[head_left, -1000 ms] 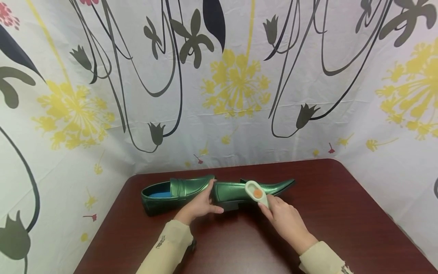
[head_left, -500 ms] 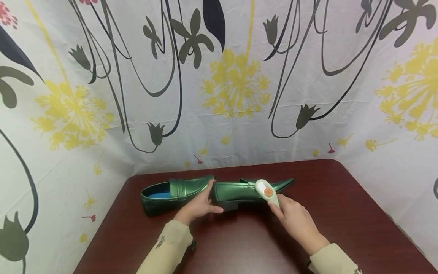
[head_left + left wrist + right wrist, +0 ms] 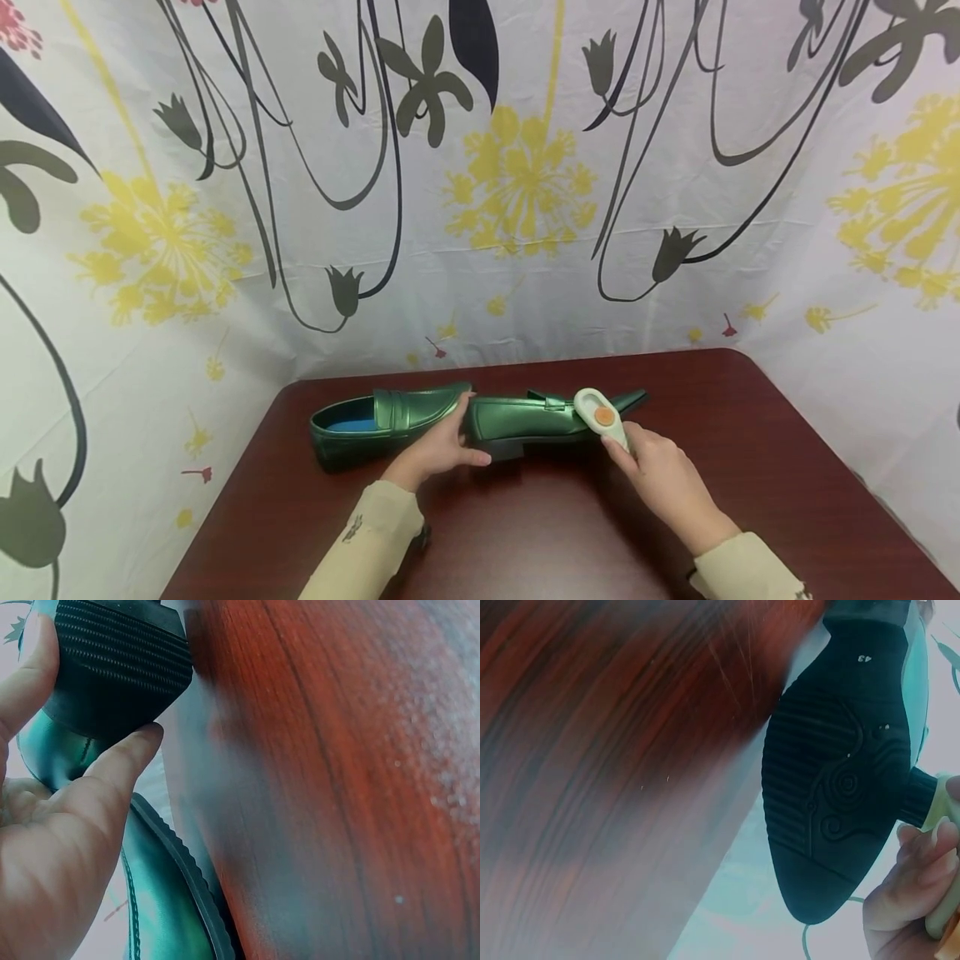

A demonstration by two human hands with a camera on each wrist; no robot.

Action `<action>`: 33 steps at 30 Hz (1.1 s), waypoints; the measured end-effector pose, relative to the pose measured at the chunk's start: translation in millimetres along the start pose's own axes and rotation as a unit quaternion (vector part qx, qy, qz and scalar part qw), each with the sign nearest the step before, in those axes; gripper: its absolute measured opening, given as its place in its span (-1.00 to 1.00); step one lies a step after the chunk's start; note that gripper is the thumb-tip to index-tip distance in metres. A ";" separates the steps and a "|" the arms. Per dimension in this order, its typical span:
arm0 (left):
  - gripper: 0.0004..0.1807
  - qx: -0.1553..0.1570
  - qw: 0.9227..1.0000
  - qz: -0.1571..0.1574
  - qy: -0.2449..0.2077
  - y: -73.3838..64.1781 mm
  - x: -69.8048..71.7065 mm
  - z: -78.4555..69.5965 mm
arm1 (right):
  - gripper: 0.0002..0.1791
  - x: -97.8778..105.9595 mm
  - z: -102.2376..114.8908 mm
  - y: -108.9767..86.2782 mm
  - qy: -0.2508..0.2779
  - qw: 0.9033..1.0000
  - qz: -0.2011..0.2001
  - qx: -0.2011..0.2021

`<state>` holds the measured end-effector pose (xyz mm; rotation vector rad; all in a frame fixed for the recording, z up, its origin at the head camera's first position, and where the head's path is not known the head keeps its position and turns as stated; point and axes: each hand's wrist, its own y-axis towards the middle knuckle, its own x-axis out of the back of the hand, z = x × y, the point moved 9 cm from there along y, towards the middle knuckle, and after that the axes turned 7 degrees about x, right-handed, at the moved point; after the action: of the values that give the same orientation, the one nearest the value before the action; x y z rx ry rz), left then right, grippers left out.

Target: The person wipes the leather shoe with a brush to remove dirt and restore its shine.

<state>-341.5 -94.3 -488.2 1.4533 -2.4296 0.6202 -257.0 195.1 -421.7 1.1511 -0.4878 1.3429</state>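
In the head view my left hand [image 3: 437,456] holds a shiny green loafer [image 3: 517,419] by its heel end, toe pointing right. The left wrist view shows thumb and fingers around its black heel [image 3: 120,667]. My right hand [image 3: 669,482] grips a pale green shoe brush [image 3: 598,413] with an orange oval on its back. The brush lies over the loafer's side near the toe. Its dark bristles [image 3: 916,796] meet the upper, beside the patterned black sole [image 3: 836,780], in the right wrist view. A second green loafer [image 3: 348,450] with a blue insole stands to the left, partly behind my left hand.
Both loafers are near the back edge of a dark red-brown wooden table [image 3: 525,533]. A white cloth [image 3: 420,233] printed with flowers hangs behind it and along both sides.
My right hand has moved the brush rightward along the loafer's side, from mid-shoe toward the toe. My left hand keeps its hold on the heel.
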 end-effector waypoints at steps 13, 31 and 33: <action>0.33 -0.002 1.000 0.005 -0.011 1.8 -0.2 -0.5 | -0.56 15.4 -21.7 -2.8 0.001 1.000 -0.006 -0.014; 0.31 -0.003 1.000 0.006 -0.016 -0.6 -1.3 -1.6 | -0.40 26.0 -52.2 -2.3 0.002 0.999 0.021 -0.037; 0.31 -0.003 1.000 0.006 -0.020 -0.8 -1.4 -1.8 | -0.39 26.2 -54.2 -1.9 0.005 0.999 0.023 -0.040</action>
<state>-340.1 -92.7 -487.0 1.4634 -2.4699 0.5925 -266.5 254.6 -422.9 1.0736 -0.5593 1.3557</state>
